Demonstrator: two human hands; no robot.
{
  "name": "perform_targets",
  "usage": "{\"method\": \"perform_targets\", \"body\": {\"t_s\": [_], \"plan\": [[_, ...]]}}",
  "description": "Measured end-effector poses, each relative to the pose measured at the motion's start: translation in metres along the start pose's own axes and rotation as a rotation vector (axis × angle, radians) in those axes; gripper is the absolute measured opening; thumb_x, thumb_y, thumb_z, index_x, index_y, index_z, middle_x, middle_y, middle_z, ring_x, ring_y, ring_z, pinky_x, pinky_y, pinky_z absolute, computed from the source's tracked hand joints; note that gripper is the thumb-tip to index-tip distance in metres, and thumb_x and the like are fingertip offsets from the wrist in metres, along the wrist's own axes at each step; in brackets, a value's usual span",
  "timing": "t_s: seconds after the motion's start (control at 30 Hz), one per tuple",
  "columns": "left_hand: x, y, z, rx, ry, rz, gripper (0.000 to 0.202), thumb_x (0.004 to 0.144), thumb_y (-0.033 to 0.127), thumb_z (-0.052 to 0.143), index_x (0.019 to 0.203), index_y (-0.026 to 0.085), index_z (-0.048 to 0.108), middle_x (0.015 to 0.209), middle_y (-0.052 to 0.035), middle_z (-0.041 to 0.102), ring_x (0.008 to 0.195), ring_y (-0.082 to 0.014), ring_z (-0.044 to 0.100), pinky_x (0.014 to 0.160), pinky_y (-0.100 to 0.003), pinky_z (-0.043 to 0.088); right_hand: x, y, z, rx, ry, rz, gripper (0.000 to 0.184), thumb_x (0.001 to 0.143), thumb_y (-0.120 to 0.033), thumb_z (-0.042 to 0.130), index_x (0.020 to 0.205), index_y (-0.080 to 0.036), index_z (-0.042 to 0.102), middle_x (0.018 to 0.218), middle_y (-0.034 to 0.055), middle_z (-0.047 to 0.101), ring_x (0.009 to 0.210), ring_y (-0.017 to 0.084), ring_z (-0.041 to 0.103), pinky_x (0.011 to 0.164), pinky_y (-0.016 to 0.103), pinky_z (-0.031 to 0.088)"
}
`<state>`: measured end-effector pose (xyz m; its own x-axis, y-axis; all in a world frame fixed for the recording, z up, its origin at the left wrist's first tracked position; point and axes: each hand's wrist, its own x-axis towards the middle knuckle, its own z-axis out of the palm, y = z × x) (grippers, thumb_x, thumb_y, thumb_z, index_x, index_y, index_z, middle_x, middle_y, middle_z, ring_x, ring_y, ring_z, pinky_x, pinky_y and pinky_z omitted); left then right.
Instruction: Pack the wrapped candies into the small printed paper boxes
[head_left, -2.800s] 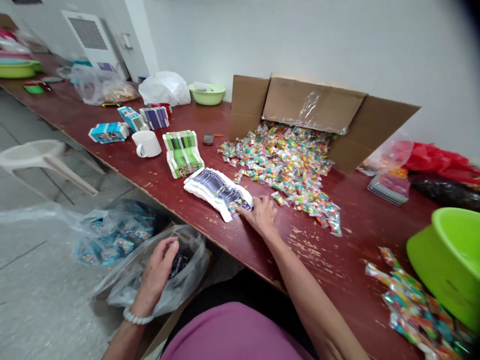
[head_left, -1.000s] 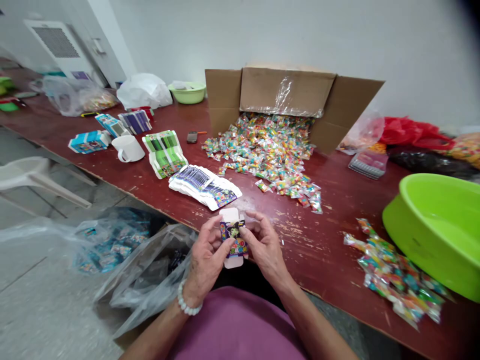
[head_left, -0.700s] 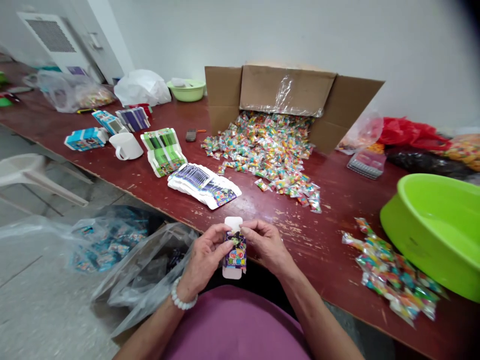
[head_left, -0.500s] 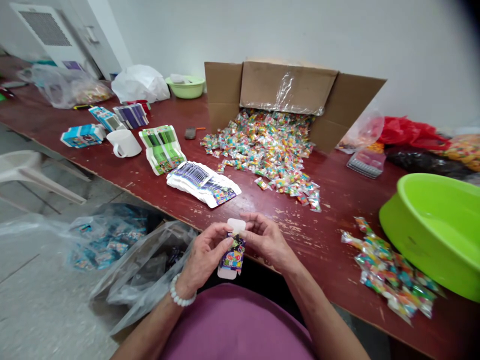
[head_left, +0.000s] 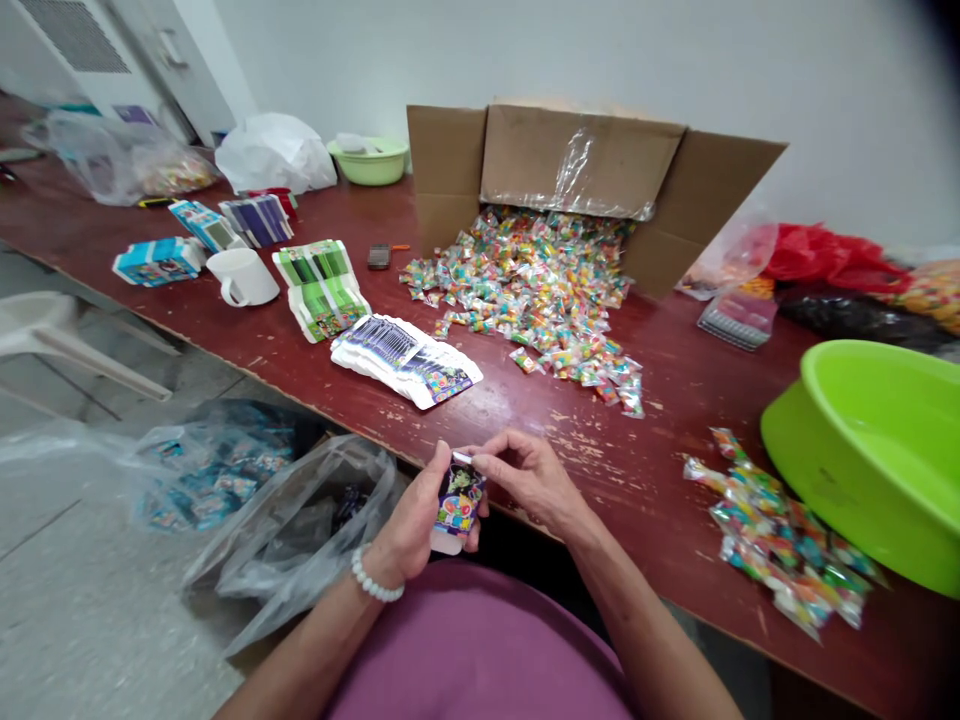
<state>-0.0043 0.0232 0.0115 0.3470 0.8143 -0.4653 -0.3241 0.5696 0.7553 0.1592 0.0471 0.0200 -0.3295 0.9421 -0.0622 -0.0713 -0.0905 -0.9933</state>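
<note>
Since half a second ago, the white top flap of the small box has gone down: it stood up above the print then, and now I see the right hand (head_left: 529, 480) pressing at that top edge with thumb and forefinger together on it. The small box (head_left: 457, 503) sits low in the centre of the frame, upright, just off the near edge of the counter (head_left: 660, 480), with the left hand (head_left: 416, 530) wrapped round its back and side, fingers clamped on it. A white tab shows below the print, so I judge the top nearly shut and the bottom end not yet closed; I cannot tell whether anything is inside.

Above the hands, mid-frame, lies a fanned stack of flat purple cartons (head_left: 409, 360), with a green stack (head_left: 321, 290) and a white mug (head_left: 240, 277) further left. A heap of wrapped sweets (head_left: 525, 290) spills from the cardboard box (head_left: 585, 170) at top centre. At the right edge stands a green basin (head_left: 870, 450), with another clump of sweets (head_left: 780, 540) beside it. A clear plastic bag (head_left: 292, 530) gapes at lower left, below the counter. Nothing stands between the hands and any of these.
</note>
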Motion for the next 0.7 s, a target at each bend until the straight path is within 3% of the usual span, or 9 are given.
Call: {"method": "perform_targets", "body": {"t_s": [0.1, 0.23, 0.4, 0.57, 0.7], "plan": [[0.002, 0.000, 0.001, 0.123, 0.012, 0.085, 0.069, 0.089, 0.073, 0.037, 0.117, 0.015, 0.061, 0.066, -0.0039, 0.067, 0.039, -0.0137, 0.058, 0.037, -0.022, 0.042, 0.003, -0.005, 0.002, 0.035, -0.029, 0.062, 0.028, 0.079, -0.044, 0.075, 0.088, -0.018, 0.068, 0.076, 0.0021, 0.073, 0.050, 0.012, 0.064, 0.049, 0.024, 0.050], [0.001, -0.002, 0.000, 0.228, 0.036, 0.127, 0.077, 0.087, 0.077, 0.032, 0.097, 0.010, 0.068, 0.062, -0.0067, 0.066, 0.038, -0.0138, 0.057, 0.037, -0.023, 0.043, 0.004, -0.013, 0.004, 0.108, -0.022, 0.108, 0.024, 0.076, -0.039, 0.076, 0.079, -0.017, 0.067, 0.062, 0.0001, 0.070, 0.044, 0.013, 0.062, 0.044, 0.023, 0.047], [0.001, 0.000, -0.004, 0.328, 0.016, 0.179, 0.079, 0.087, 0.078, 0.032, 0.098, 0.010, 0.070, 0.060, -0.0068, 0.066, 0.040, -0.0138, 0.058, 0.039, -0.022, 0.043, 0.002, -0.013, 0.007, 0.026, 0.034, 0.072, 0.019, 0.078, -0.035, 0.073, 0.081, -0.016, 0.070, 0.061, 0.0012, 0.069, 0.046, 0.015, 0.063, 0.045, 0.025, 0.047], [0.002, 0.003, -0.008, 0.402, 0.007, 0.237, 0.074, 0.089, 0.073, 0.036, 0.109, 0.011, 0.070, 0.059, -0.0050, 0.063, 0.043, -0.0125, 0.058, 0.041, -0.019, 0.042, -0.001, -0.011, 0.004, -0.102, -0.004, -0.059, 0.017, 0.087, -0.035, 0.066, 0.084, -0.019, 0.071, 0.084, 0.0055, 0.075, 0.058, 0.016, 0.066, 0.054, 0.028, 0.051], [0.001, 0.005, -0.004, 0.372, 0.034, 0.200, 0.073, 0.089, 0.072, 0.040, 0.124, 0.012, 0.063, 0.063, -0.0042, 0.064, 0.041, -0.0108, 0.054, 0.038, -0.019, 0.040, -0.005, -0.014, 0.001, -0.292, -0.058, -0.262, 0.015, 0.092, -0.029, 0.062, 0.081, -0.021, 0.069, 0.102, 0.0064, 0.074, 0.086, 0.019, 0.069, 0.079, 0.034, 0.053]]}}
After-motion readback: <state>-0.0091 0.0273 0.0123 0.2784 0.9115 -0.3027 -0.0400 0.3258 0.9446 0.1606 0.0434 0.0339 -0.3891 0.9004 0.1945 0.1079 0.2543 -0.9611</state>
